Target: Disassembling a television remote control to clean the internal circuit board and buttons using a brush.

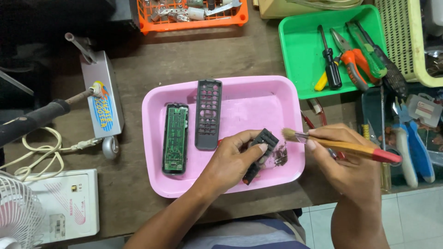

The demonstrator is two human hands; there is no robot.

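My left hand (230,159) grips a dark rubber keypad (261,148) over the near right part of a pink tray (258,94). My right hand (344,157) holds a small paintbrush (344,146) with a wooden handle and red end; its bristles are just right of the keypad's top. In the tray lie a green circuit board in a black remote shell (176,138) and a black remote front cover (208,114) with button holes, side by side at the left.
A green tray (295,50) at the back right holds screwdrivers and orange-handled pliers. An orange basket (194,20) stands at the back. A soldering iron stand (102,94), a soldering iron, a white box and a fan are on the left. Blue-handled pliers (415,143) lie right.
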